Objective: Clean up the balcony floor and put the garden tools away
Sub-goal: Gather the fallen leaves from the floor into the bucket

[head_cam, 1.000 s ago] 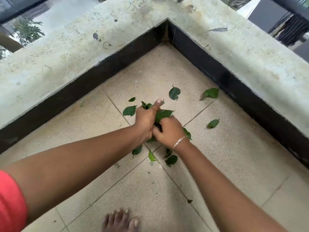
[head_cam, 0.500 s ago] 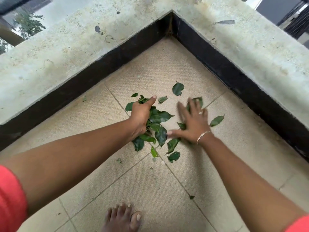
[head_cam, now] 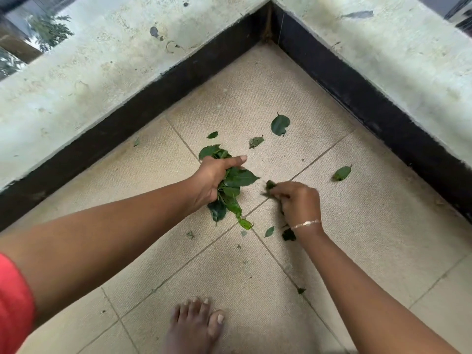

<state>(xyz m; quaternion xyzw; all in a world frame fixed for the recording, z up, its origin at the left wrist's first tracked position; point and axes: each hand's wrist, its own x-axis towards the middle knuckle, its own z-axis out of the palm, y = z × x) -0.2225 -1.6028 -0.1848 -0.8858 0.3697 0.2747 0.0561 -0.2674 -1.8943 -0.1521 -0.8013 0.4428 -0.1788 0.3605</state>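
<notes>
Left hand (head_cam: 213, 178): clenched round a bunch of leaves (head_cam: 238, 178), held low over the balcony floor (head_cam: 357, 226) beside a tile joint. Right hand (head_cam: 300, 203): fingers curled, pinching a small leaf (head_cam: 270, 185) just beside the bunch; detail blurred there. Loose leaves lie on the floor: a large leaf (head_cam: 280, 125) and two smaller ones toward the corner, a single leaf (head_cam: 341, 173) near the dark skirting (head_cam: 383, 118), and scraps by the right wrist. A bare foot (head_cam: 194, 325) stands on the tiles. A concrete parapet (head_cam: 102, 72) bounds the corner.
</notes>
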